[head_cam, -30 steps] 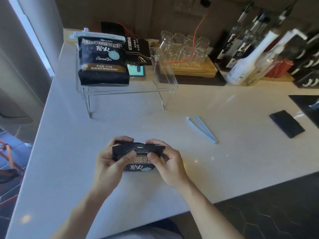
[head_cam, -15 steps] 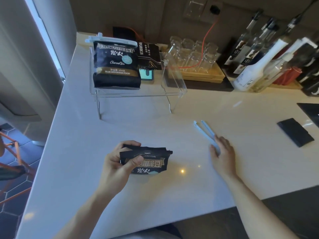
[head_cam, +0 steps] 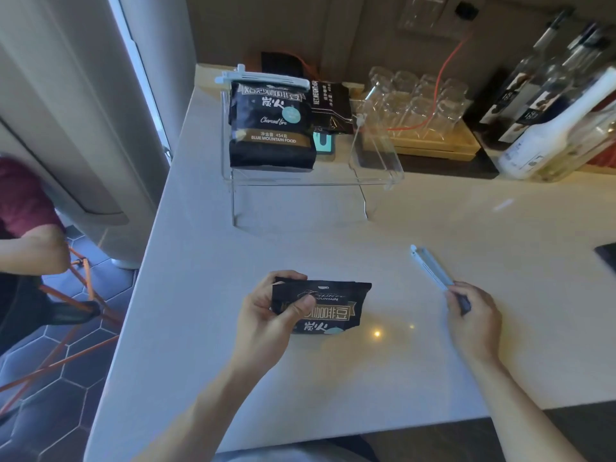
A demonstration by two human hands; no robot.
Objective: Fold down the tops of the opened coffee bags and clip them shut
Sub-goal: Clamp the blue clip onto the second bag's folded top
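Observation:
A small black coffee bag (head_cam: 333, 310) with its top folded down lies on the white counter (head_cam: 366, 378). My left hand (head_cam: 270, 315) grips its left side, thumb pressing the fold on the front. To the right, my right hand (head_cam: 473, 318) pinches the near end of a pale blue bag clip (head_cam: 430, 266), which points away up-left over the counter. On a clear acrylic shelf (head_cam: 376, 175) at the back stands a larger black coffee bag (head_cam: 271, 128) with a white clip (head_cam: 263, 78) across its top. A second black bag (head_cam: 331, 106) leans behind it.
Upturned glasses (head_cam: 416, 98) sit on a wooden tray at the back, with several bottles (head_cam: 550, 121) to the right. A dark flat object (head_cam: 608, 258) lies at the right edge. Another person's arm (head_cam: 30, 248) and an orange-legged stool (head_cam: 80, 295) are off the counter's left.
My right hand left the bag, reached right to the blue clip and now pinches its near end. My left hand keeps holding the folded bag. The camera view shifted left.

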